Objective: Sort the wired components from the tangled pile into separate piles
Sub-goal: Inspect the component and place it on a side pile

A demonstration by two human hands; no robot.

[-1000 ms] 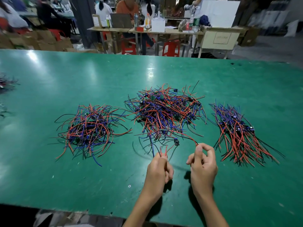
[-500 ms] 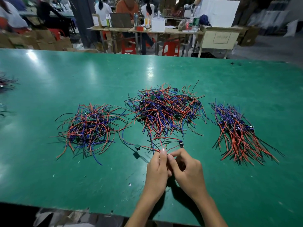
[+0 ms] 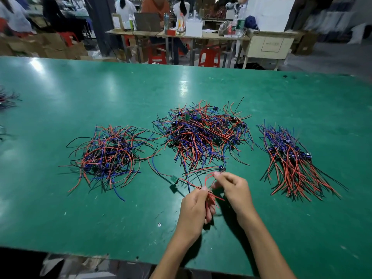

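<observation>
a broad green worktable [image 3: 60,198] fills the foreground of a dim workshop, ceiling lights glaring off its glossy top. beyond its far edge stands a long cluttered table [image 3: 177,36] carrying bottles, a white box [image 3: 193,28] and a laptop [image 3: 148,22], with red plastic stools [image 3: 208,57] beneath. seated workers [image 3: 156,6] face it. cardboard boxes [image 3: 50,47] are stacked at left on a grey concrete floor [image 3: 332,59].

A glossy green worktable [image 3: 80,208] is filling the view. At twelve o'clock, behind it, a long brown table [image 3: 175,36] is carrying a white cardboard box [image 3: 193,27] and clear plastic bottles [image 3: 239,25], with red plastic stools [image 3: 209,57] standing beneath. Seated people [image 3: 155,5] are working there.
</observation>
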